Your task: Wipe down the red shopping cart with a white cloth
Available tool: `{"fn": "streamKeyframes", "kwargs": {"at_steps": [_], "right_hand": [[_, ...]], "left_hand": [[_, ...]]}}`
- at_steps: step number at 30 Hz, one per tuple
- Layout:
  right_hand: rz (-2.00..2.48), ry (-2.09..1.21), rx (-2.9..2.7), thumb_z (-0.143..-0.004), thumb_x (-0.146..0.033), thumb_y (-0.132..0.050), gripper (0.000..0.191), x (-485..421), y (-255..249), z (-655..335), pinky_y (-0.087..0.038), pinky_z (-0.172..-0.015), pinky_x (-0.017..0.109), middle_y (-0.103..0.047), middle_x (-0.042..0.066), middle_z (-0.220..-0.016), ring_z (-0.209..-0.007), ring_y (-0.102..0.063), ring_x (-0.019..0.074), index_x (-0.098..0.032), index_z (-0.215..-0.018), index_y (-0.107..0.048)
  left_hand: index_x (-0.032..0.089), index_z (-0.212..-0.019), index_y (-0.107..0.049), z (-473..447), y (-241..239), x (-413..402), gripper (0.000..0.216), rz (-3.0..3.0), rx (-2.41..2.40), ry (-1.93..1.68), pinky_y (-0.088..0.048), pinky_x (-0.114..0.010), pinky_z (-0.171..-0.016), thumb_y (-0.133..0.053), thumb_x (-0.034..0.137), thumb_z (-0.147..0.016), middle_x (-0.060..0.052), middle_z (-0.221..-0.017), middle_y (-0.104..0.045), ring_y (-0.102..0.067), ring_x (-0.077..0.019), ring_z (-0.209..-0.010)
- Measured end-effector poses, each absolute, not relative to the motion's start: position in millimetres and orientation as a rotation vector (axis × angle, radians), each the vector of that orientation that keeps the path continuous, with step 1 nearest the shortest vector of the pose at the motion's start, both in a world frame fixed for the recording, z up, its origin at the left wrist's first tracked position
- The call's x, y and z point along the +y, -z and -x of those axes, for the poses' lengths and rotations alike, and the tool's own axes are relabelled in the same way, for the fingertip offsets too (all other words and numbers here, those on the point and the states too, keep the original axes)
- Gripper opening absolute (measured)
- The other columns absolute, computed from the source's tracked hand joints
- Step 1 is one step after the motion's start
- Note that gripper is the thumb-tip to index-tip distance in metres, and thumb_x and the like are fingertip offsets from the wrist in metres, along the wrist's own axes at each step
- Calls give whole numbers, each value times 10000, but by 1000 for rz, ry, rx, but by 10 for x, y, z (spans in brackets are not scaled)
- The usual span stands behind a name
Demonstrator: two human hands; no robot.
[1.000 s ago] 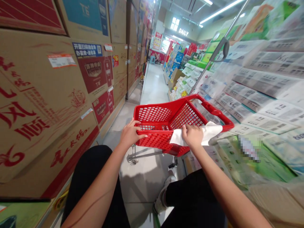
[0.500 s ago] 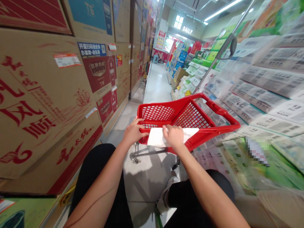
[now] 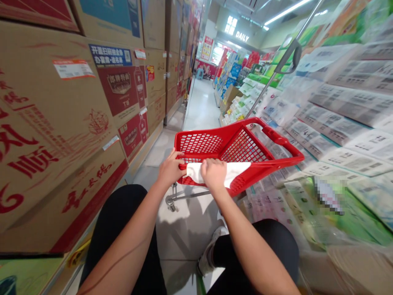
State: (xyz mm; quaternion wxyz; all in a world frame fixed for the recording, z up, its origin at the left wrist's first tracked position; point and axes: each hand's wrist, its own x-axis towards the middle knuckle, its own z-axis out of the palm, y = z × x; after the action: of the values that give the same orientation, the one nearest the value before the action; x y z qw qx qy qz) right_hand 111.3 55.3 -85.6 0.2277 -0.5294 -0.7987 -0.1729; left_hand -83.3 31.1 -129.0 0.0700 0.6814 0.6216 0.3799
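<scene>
A red plastic shopping cart [image 3: 242,168] with lattice walls stands across the aisle in front of me. My left hand [image 3: 170,167] grips its near left corner, fingers over the rim. On the near rim, a white cloth [image 3: 235,173] hangs partly down the outer wall. My right hand [image 3: 214,172] is closed on this cloth and presses it against the rim, a short way right of my left hand. The cart's basket shows only red lattice inside.
Stacked cardboard boxes [image 3: 55,135] wall the left side. Packs of paper goods [image 3: 344,106] are piled on the right, with a slanting metal pole [image 3: 270,80] in front. Between them a tiled aisle [image 3: 201,100] runs back. My knees flank the cart's near side.
My right hand has slid left along the rim with the cloth, closer to my left hand. The cloth now lies bunched over the rim. My left hand keeps its grip.
</scene>
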Motion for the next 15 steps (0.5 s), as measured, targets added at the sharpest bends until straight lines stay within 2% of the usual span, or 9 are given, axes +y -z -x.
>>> {"fn": "streamKeyframes", "kwargs": {"at_steps": [1, 5, 7, 10, 12, 15], "right_hand": [[1413, 430, -2218, -1004, -347, -399, 358, 490, 907, -908, -274, -823, 366, -692, 84, -852, -862, -554, 220, -200, -824, -670], [1264, 350, -2326, -1028, -416, -366, 390, 393, 963, -638, -285, -846, 368, -687, 75, -940, -937, -539, 231, -227, -909, -686], [1223, 377, -2358, -1019, -478, -370, 408, 458, 926, -841, -301, -863, 366, -686, 90, -991, -955, -545, 241, -212, -1114, -664], [1328, 478, -2288, -999, -520, -378, 590, 662, 824, -1392, -321, -877, 368, -686, 133, -1011, -933, -563, 260, -109, -1412, -467], [1453, 558, -2218, -993, -505, -382, 587, 815, 739, -1788, -325, -860, 368, -690, 140, -961, -891, -572, 265, -77, -1380, -487], [1557, 651, -2188, -992, -438, -387, 418, 961, 641, -2195, -311, -828, 367, -686, 126, -858, -845, -571, 256, -127, -1034, -663]], "left_hand": [[242, -726, -716, 813, 1297, 316, 88, -2046, 1870, -1147, -427, -412, -1141, -666, 297, -773, -9, -1344, -591, -334, -296, -1466], [262, -840, -746, 799, 1307, 315, 183, -2017, 1872, -1146, -430, -426, -1138, -563, 257, -835, -15, -1374, -575, -295, -294, -1488], [250, -772, -730, 832, 1315, 324, 156, -2019, 1855, -1146, -422, -434, -1148, -583, 261, -823, -13, -1394, -560, -293, -303, -1488], [225, -658, -674, 894, 1343, 353, 148, -2016, 1810, -1179, -373, -451, -1190, -690, 330, -760, -24, -1395, -549, -297, -318, -1483], [218, -624, -642, 919, 1370, 368, 242, -2006, 1779, -1215, -336, -459, -1215, -760, 413, -708, -35, -1395, -544, -293, -325, -1482], [218, -612, -624, 912, 1401, 371, 306, -1985, 1760, -1254, -312, -461, -1230, -782, 468, -691, -38, -1397, -540, -289, -322, -1484]]}}
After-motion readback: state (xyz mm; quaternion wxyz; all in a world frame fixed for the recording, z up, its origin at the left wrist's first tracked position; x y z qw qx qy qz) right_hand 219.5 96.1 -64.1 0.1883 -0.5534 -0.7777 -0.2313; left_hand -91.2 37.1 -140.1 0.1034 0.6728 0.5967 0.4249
